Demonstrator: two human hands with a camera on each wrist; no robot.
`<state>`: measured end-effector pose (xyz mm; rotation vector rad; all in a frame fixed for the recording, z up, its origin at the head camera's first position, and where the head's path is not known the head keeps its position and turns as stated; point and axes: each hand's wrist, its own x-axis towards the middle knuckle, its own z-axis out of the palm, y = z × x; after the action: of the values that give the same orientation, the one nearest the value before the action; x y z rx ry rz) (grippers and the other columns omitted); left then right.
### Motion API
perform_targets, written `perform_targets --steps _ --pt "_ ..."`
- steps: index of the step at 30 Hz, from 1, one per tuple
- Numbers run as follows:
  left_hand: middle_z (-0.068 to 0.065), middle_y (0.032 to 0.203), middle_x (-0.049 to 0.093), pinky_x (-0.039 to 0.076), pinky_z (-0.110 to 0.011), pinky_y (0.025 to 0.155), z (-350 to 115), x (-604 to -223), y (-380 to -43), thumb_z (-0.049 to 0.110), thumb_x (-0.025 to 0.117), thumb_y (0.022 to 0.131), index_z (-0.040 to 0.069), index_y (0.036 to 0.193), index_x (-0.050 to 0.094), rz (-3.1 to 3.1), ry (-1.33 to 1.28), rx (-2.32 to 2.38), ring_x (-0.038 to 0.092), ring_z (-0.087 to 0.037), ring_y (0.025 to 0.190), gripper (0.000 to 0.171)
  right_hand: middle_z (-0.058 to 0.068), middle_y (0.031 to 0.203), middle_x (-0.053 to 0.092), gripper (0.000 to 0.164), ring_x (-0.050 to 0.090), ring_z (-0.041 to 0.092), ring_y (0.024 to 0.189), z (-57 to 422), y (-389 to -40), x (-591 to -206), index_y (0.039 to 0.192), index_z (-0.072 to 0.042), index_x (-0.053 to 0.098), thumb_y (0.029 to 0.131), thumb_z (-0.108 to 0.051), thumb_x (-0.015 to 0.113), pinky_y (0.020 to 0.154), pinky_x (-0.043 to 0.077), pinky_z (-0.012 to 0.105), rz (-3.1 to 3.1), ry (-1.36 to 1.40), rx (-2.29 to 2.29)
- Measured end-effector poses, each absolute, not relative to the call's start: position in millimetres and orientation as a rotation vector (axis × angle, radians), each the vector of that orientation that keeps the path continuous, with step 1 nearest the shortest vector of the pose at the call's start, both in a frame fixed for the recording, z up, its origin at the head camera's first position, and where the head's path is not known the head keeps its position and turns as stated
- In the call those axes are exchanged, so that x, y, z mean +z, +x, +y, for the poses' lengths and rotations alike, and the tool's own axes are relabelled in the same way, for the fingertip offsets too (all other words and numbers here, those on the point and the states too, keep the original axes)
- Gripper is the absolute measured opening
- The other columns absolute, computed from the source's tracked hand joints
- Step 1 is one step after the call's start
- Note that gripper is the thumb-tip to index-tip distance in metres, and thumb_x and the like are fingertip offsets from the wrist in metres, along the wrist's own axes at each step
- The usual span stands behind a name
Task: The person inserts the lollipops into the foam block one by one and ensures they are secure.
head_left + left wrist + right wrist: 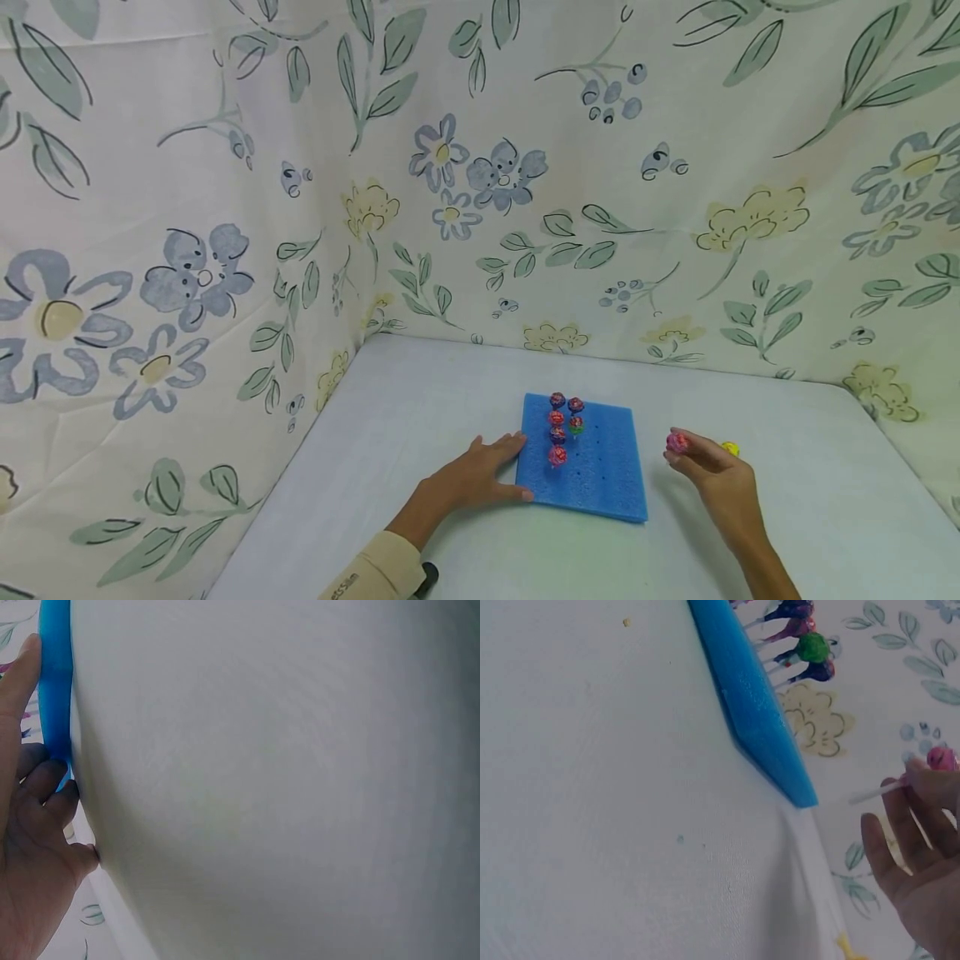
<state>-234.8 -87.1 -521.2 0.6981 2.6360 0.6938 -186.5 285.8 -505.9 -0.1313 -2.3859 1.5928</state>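
Note:
A blue foam board (618, 467) with small holes lies on the white table. Several wrapped lollipops (557, 456) stand in its left half, sticks down, in two columns. Spread along the board's left edge is my left hand (474, 477), its fingertips at the side and the thumb by the near left corner. My right hand (723, 487), off to the right of the board, pinches a pink-wrapped lollipop (677, 442) between thumb and fingers. In the right wrist view its white stick (877, 793) points toward the board, apart from it.
Just beyond my right hand a yellow-wrapped piece (731, 448) shows, partly hidden by the hand. The white table (420, 392) meets a hanging floral cloth (480, 275) at the back and left.

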Motion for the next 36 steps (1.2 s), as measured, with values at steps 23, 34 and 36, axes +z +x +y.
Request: perform_targets --steps 23,34,36 --pt "0.003 0.174 0.029 0.013 -0.055 0.133 -88.4 -519.0 -233.4 0.072 0.069 0.091 0.024 0.169 0.031 2.640 0.728 0.701 0.026 -0.017 0.162 0.099 0.011 0.123 0.077 0.036 0.068 -0.005 0.098 249.1 -194.4 -508.8 0.132 -0.009 0.075 0.099 -0.022 0.079 0.084 0.056 0.011 -2.496 -0.116 1.531" --pt "0.003 0.174 0.030 0.013 -0.057 0.132 -88.6 -519.6 -233.7 0.071 0.070 0.090 0.026 0.169 0.031 2.632 0.709 0.716 0.025 -0.017 0.162 0.099 0.009 0.122 0.078 0.034 0.072 0.007 0.100 230.1 -201.8 -508.7 0.130 -0.011 0.076 0.099 -0.023 0.079 0.084 0.057 0.014 -2.506 -0.070 1.566" --pt "0.004 0.174 0.030 0.013 -0.057 0.132 -88.6 -520.0 -233.9 0.072 0.070 0.090 0.026 0.169 0.031 2.634 0.711 0.714 0.025 -0.017 0.162 0.099 0.010 0.122 0.078 0.034 0.073 0.010 0.102 227.3 -203.1 -509.6 0.131 -0.010 0.076 0.099 -0.023 0.078 0.085 0.057 0.014 -2.507 -0.053 1.570"
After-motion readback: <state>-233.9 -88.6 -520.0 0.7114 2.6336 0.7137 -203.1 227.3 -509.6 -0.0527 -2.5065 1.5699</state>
